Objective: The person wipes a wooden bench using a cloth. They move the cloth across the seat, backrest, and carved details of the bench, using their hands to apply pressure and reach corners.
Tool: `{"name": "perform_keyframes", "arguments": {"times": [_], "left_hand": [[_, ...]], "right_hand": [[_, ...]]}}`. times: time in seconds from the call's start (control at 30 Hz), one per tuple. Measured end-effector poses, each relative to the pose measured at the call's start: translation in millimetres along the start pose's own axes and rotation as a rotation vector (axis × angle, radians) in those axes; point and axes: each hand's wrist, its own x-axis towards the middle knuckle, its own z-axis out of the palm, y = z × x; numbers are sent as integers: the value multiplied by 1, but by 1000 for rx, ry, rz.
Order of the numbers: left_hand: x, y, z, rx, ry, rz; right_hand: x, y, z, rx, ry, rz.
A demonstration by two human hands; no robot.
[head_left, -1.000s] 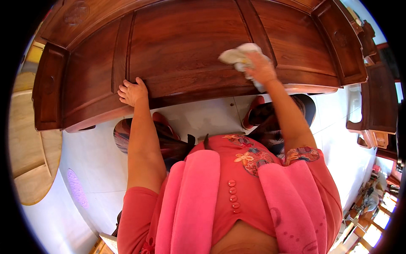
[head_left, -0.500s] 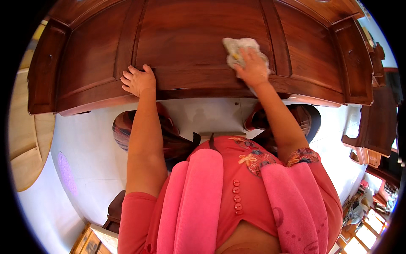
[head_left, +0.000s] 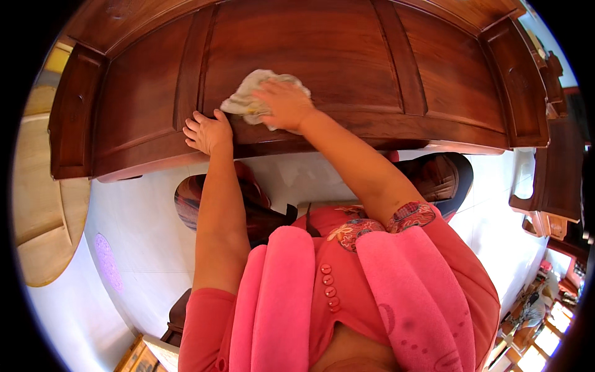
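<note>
A long reddish-brown wooden bench [head_left: 310, 43] with a panelled seat and side arms stretches across in front of me. My right hand [head_left: 282, 104] presses a pale, crumpled cloth [head_left: 246, 93] onto the seat, near the front edge and left of the middle. The cloth bunches out past the fingers, its underside hidden. Just left of it, my left hand [head_left: 209, 132] rests on the bench's front edge with nothing in it, fingers stretched out and somewhat apart. The cloth's left corner comes close to the left fingertips.
A pink towel [head_left: 282, 304] hangs round my neck over a red top. At the left stands a round-edged beige piece of furniture [head_left: 46, 229]. Dark wooden furniture [head_left: 551, 180] is at the right. Pale floor tiles [head_left: 149, 248] lie below, with a purple oval [head_left: 108, 261] on them.
My right hand has swept the cloth leftward and slightly nearer across the seat, from the right side to close by my left hand. The left hand stays on the front edge.
</note>
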Motion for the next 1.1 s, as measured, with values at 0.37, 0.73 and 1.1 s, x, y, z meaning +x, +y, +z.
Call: {"name": "perform_keyframes", "arguments": {"times": [0.37,0.73,1.1], "left_hand": [[-6,5,-2,-12,8,35],[-3,3,-3,2,15,38],[-2,3,-2,56,-1,45]], "right_hand": [[-166,211,-91,-264,302,684],[-120,108,-46,-180,165,411],[-17,186,-81,-224,102,562]]}}
